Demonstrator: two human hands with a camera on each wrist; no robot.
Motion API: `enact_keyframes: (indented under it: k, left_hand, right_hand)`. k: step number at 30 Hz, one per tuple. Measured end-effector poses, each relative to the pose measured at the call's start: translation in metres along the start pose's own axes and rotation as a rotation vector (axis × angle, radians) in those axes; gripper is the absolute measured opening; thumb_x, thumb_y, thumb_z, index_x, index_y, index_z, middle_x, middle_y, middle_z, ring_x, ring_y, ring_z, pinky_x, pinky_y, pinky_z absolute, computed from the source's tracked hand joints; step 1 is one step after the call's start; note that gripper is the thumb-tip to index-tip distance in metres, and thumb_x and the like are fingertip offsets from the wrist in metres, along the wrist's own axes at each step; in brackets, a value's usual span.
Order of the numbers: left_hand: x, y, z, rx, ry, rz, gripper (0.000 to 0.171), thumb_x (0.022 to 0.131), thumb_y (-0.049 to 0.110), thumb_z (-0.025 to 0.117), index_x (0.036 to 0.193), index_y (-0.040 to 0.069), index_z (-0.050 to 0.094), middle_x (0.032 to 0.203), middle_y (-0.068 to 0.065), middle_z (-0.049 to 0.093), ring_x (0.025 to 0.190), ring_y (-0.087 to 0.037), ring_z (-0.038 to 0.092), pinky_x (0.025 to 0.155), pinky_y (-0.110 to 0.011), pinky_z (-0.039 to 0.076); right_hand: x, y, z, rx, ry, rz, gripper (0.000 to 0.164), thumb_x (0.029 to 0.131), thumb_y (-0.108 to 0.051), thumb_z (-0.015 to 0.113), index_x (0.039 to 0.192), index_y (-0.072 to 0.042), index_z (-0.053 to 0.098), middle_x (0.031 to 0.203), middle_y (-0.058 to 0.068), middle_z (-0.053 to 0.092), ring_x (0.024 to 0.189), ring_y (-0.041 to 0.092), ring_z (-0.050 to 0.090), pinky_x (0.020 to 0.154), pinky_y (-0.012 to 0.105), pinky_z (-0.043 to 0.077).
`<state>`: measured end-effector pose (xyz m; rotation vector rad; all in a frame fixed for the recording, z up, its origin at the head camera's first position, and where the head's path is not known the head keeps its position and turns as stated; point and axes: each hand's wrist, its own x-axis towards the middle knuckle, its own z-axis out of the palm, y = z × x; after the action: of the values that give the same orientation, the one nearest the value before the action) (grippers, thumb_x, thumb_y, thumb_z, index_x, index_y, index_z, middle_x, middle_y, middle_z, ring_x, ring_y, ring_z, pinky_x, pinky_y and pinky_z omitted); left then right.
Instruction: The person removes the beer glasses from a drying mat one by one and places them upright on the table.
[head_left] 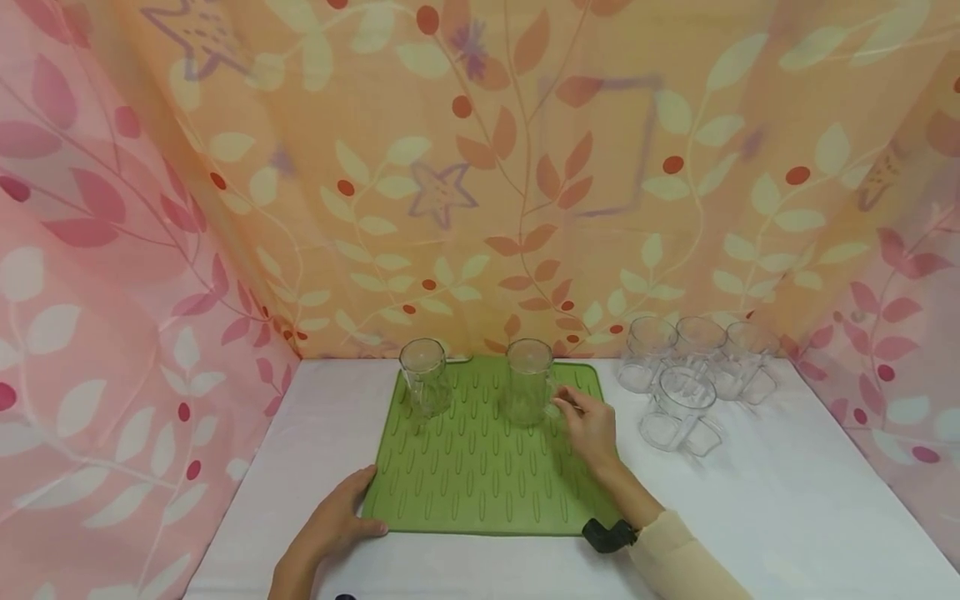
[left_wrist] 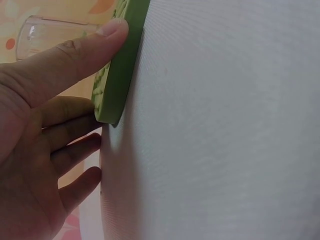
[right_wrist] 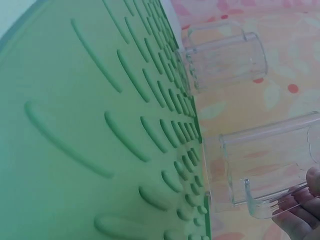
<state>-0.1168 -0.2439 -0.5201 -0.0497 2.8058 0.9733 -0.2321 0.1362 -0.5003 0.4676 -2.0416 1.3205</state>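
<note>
My right hand (head_left: 591, 427) grips the handle of a clear glass mug (head_left: 528, 383) at the back middle of a green ribbed mat (head_left: 487, 492). In the right wrist view that mug (right_wrist: 270, 160) is upright, its base close over the mat with a small gap showing. A second glass mug (head_left: 425, 379) stands upright on the mat's back left part. My left hand (head_left: 333, 521) is at the mat's front left corner. The left wrist view shows its thumb (left_wrist: 75, 62) laid straight against the mat's edge (left_wrist: 120, 75), the fingers extended along the side.
Several more clear glass mugs (head_left: 678, 408) stand grouped on the white tabletop (head_left: 787, 517), right of the mat. Patterned cloth (head_left: 517, 167) hangs behind the table and along both sides. A black strap piece (head_left: 609, 536) is at my right wrist.
</note>
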Motion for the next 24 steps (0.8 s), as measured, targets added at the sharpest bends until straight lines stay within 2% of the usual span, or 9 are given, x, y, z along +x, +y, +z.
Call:
enact_keyframes:
  k: [5,15,18,24]
  left_hand:
    - [0.002,0.000,0.000,0.002,0.007,-0.004,0.103,0.060,0.026,0.090,0.146,-0.001,0.040,0.151,-0.025,0.039,0.140,-0.047,0.033,0.113,-0.063,0.028]
    - [0.000,-0.002,0.002,-0.012,0.003,-0.022,0.101,0.061,0.025,0.090,0.146,0.000,0.041,0.152,-0.023,0.039,0.141,-0.046,0.032,0.114,-0.063,0.028]
    - [0.001,-0.002,0.003,-0.015,0.002,-0.028,0.101,0.061,0.024,0.090,0.146,0.001,0.041,0.152,-0.023,0.039,0.141,-0.046,0.032,0.114,-0.063,0.028]
    - [0.001,-0.002,0.002,-0.016,0.000,-0.023,0.101,0.060,0.023,0.090,0.146,0.000,0.041,0.151,-0.023,0.039,0.141,-0.046,0.032,0.114,-0.063,0.028]
  right_hand:
    - [0.000,-0.004,-0.013,-0.025,-0.008,0.003,0.020,0.078,0.009,0.073,0.097,0.014,0.071,0.087,0.022,0.074,0.077,0.035,0.073,0.073,0.003,0.051]
    - [-0.003,-0.012,-0.033,-0.014,0.024,-0.054,0.023,0.073,0.013,0.075,0.096,0.011,0.073,0.085,0.021,0.074,0.073,0.035,0.072,0.069,0.007,0.054]
    - [-0.003,-0.015,-0.040,-0.015,0.016,-0.043,0.026,0.072,0.015,0.075,0.098,0.013,0.072,0.085,0.021,0.074,0.075,0.026,0.074,0.069,0.006,0.053]
    - [-0.002,-0.022,-0.052,-0.021,0.008,-0.007,0.024,0.074,0.013,0.074,0.098,0.012,0.072,0.084,0.019,0.074,0.079,-0.001,0.069,0.068,0.005,0.053]
